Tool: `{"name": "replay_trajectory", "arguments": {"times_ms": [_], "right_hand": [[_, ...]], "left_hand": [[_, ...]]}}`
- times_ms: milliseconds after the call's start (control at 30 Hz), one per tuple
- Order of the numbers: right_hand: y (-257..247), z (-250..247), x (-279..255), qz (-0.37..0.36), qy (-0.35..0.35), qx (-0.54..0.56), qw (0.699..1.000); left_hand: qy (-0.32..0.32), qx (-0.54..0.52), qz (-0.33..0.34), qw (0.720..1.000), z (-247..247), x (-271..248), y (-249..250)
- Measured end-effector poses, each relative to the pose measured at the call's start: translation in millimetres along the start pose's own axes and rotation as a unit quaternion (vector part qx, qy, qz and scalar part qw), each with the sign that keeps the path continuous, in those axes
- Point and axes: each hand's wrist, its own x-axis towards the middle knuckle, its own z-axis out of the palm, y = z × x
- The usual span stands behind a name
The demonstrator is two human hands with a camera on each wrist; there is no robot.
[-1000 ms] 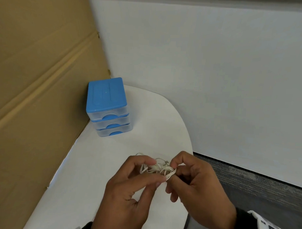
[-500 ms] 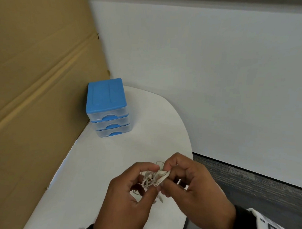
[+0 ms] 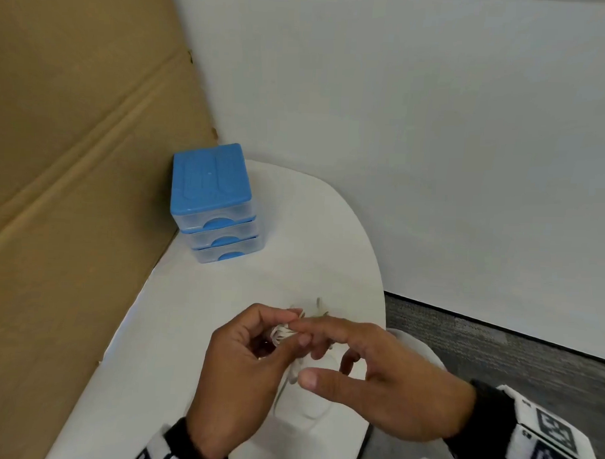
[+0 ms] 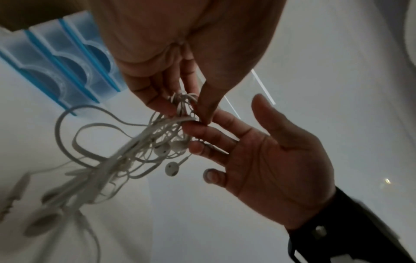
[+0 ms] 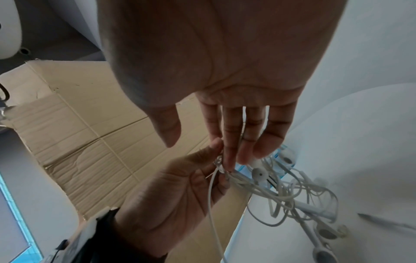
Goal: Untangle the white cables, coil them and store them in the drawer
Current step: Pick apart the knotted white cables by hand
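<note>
A tangle of white earphone cables (image 3: 280,333) hangs over the near part of the white table (image 3: 223,295). My left hand (image 3: 291,326) pinches the top of the tangle between thumb and fingers. My right hand (image 3: 305,354) is spread with straight fingers, and its fingertips touch the bundle beside the left hand's pinch. In the left wrist view the cables (image 4: 157,142) trail down in loops with earbuds showing. The right wrist view shows the same tangle (image 5: 281,192) spilling onto the table. The blue-topped clear drawer unit (image 3: 212,205) stands at the table's far left with all three drawers closed.
A tall cardboard sheet (image 3: 73,187) stands along the table's left side, right behind the drawer unit. A white wall panel (image 3: 435,131) is behind. The table's curved right edge (image 3: 377,293) drops to grey carpet (image 3: 496,346).
My right hand has let go of its pinch and spread its fingers straight. Both hands have moved nearer to me, and the left hand keeps its hold on the tangle.
</note>
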Motion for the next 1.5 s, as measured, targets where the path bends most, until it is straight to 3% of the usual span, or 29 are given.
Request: {"name": "replay_trajectory", "arguments": {"times_ms": [67, 133, 200, 333, 467, 633, 733, 833, 900, 967, 1000, 1067, 1167, 1200, 1267, 1333, 1400, 1433, 1500], "right_hand": [[4, 3, 3, -0.006, 0.021, 0.063, 0.998], [12, 2, 7, 0.008, 0.098, 0.116, 0.988], [22, -3, 7, 0.032, 0.170, 0.083, 0.981], [30, -9, 5, 0.045, 0.121, -0.078, 0.989], [28, -16, 6, 0.051, 0.087, -0.110, 0.989], [26, -19, 8, 0.057, 0.173, 0.024, 0.983], [25, -24, 12, 0.078, 0.236, 0.188, 0.950], [24, -33, 12, 0.111, 0.217, 0.310, 0.919], [25, -35, 10, 0.105, 0.186, 0.252, 0.944], [22, -35, 8, 0.111, 0.168, 0.096, 0.975], [18, -35, 7, 0.120, 0.169, 0.056, 0.977], [11, -41, 8, 0.137, 0.216, 0.106, 0.961], [9, -58, 10, 0.183, 0.295, 0.364, 0.864], [11, -63, 11, 0.174, 0.304, 0.402, 0.846], [11, -67, 9, 0.149, 0.309, 0.353, 0.870], [8, -64, 4, 0.136, 0.321, 0.165, 0.923], [6, -64, 1, 0.145, 0.310, 0.014, 0.940], [5, -66, 2, 0.158, 0.298, 0.031, 0.941], [8, -75, 5, 0.195, 0.293, 0.224, 0.909]], "left_hand": [[0.002, -0.005, 0.000, 1.000, 1, 0, -2], [-0.003, -0.025, -0.008, 1.000, 2, 0, -3], [-0.018, -0.024, -0.008, 1.000, 3, -2, -2], [-0.065, 0.024, 0.032, 0.997, 8, -9, 3], [-0.092, 0.028, 0.057, 0.994, 7, -9, 3], [-0.111, 0.052, 0.074, 0.990, 1, -7, 8], [-0.164, 0.079, 0.076, 0.980, -2, -9, 10], [-0.187, 0.103, 0.092, 0.973, 0, -13, 8], [-0.173, 0.094, 0.094, 0.976, 1, -13, 7], [-0.150, 0.078, 0.094, 0.981, -1, -12, 8], [-0.142, 0.071, 0.090, 0.983, -2, -11, 9], [-0.139, 0.069, 0.085, 0.984, -6, -10, 9], [-0.144, 0.132, 0.102, 0.975, -8, -9, 7], [-0.136, 0.139, 0.097, 0.976, -7, -9, 7], [-0.105, 0.131, 0.084, 0.982, -7, -8, 7], [-0.079, 0.126, 0.093, 0.984, -9, -5, 9], [-0.076, 0.127, 0.098, 0.984, -12, -2, 11], [-0.080, 0.128, 0.096, 0.984, -13, -2, 11], [-0.093, 0.137, 0.094, 0.982, -14, -2, 11]]}}
